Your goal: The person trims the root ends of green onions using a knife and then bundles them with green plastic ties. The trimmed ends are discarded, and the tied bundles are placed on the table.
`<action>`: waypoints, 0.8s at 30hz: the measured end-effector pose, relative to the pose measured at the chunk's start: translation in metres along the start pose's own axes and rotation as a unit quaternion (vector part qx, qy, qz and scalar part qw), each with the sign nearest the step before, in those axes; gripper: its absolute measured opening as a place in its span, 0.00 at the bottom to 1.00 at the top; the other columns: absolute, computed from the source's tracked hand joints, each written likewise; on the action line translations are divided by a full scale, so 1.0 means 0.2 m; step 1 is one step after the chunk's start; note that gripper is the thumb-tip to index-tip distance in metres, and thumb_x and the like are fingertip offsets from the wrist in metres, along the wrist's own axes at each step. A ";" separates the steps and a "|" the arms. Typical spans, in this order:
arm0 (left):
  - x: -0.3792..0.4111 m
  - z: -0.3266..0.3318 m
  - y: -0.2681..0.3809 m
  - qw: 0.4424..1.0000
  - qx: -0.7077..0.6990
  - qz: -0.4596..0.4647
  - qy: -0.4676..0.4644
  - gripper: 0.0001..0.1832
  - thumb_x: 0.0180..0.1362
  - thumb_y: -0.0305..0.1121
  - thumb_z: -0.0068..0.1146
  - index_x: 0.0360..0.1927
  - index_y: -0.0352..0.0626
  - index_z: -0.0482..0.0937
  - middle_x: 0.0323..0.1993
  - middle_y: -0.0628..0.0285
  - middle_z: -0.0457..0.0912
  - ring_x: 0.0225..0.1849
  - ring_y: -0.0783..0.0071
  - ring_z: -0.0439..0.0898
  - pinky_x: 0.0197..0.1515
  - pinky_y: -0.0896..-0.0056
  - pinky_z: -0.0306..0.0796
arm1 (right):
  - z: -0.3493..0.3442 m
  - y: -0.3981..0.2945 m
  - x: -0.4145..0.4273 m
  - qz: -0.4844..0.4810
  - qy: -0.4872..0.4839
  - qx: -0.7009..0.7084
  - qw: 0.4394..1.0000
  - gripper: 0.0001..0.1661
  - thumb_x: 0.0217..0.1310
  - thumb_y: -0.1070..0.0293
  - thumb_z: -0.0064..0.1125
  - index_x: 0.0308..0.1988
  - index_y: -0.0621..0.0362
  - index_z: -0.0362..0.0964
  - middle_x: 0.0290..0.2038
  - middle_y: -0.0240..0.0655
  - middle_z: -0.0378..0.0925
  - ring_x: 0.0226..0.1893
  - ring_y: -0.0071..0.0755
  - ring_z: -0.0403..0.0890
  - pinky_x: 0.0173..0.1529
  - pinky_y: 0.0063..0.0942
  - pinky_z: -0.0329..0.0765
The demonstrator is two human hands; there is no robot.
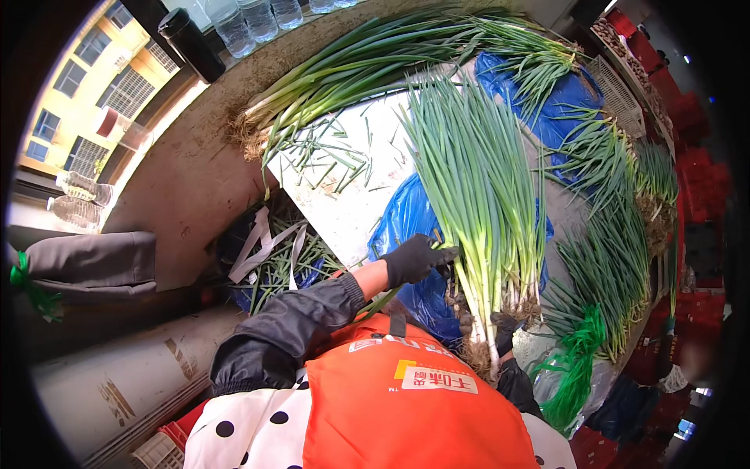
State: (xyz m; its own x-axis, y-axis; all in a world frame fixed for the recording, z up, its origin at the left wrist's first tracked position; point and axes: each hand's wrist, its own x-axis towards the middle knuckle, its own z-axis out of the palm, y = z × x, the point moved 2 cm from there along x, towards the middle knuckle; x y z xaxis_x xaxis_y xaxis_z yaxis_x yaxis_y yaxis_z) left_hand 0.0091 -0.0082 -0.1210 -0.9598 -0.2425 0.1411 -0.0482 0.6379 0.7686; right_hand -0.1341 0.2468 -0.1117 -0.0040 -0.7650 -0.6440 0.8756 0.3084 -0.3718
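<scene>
A big bunch of green onions (477,176) lies before me on blue plastic bags (413,205), its white stems and roots towards my body. My left hand (417,258), in a black glove, is at the left edge of the stems, fingers bent around a bit of green leaf. My right hand (505,331), gloved in black too, is at the lower stems near the roots and partly hidden by them; its fingers seem closed around the stems. Cut leaf pieces (334,158) are scattered on the white board (316,199) to the left.
Long green onions (363,64) lie along the far edge. More bunches (609,264) line the right side, near green plastic twine (577,369). Below the board's left edge is a heap of leaf trimmings (281,264). Water bottles (255,20) and a black flask (190,44) stand by the window.
</scene>
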 end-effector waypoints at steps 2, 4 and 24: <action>0.05 0.00 0.11 0.999 0.010 0.010 -0.031 0.24 0.59 0.46 0.63 0.54 0.43 0.79 0.34 0.49 0.82 0.26 0.59 0.77 0.31 0.61 0.71 | 0.21 -0.03 -0.04 -0.032 -0.044 -0.025 0.998 0.27 0.51 0.72 0.56 0.53 0.70 0.68 0.36 0.47 0.80 0.36 0.42 0.82 0.42 0.36 0.80; 0.10 -0.04 0.21 0.984 -0.137 -0.097 -0.058 0.27 0.57 0.49 0.65 0.51 0.38 0.79 0.36 0.49 0.83 0.30 0.61 0.80 0.37 0.63 0.73 | 0.35 -0.09 -0.08 -0.090 0.011 -0.170 0.981 0.23 0.54 0.73 0.58 0.51 0.67 0.70 0.38 0.44 0.81 0.37 0.36 0.84 0.44 0.33 0.83; -0.08 0.20 0.25 0.662 -0.695 -0.278 -0.043 0.11 0.62 0.34 0.58 0.38 0.35 0.81 0.17 0.67 0.75 0.11 0.83 0.65 0.14 0.82 0.54 | 0.49 -0.14 -0.05 -0.188 0.098 -0.700 0.682 0.59 0.44 0.54 0.76 0.65 0.72 0.52 0.55 0.61 0.71 0.56 0.54 0.76 0.58 0.38 0.72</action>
State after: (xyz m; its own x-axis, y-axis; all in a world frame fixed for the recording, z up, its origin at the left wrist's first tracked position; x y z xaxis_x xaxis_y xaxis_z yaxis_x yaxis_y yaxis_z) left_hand 0.0114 0.0578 -0.1101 -0.9154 -0.0764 -0.3952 -0.1578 -0.8351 0.5269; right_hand -0.1104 0.1902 -0.0293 -0.2848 -0.8914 -0.3525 -0.5249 0.4527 -0.7208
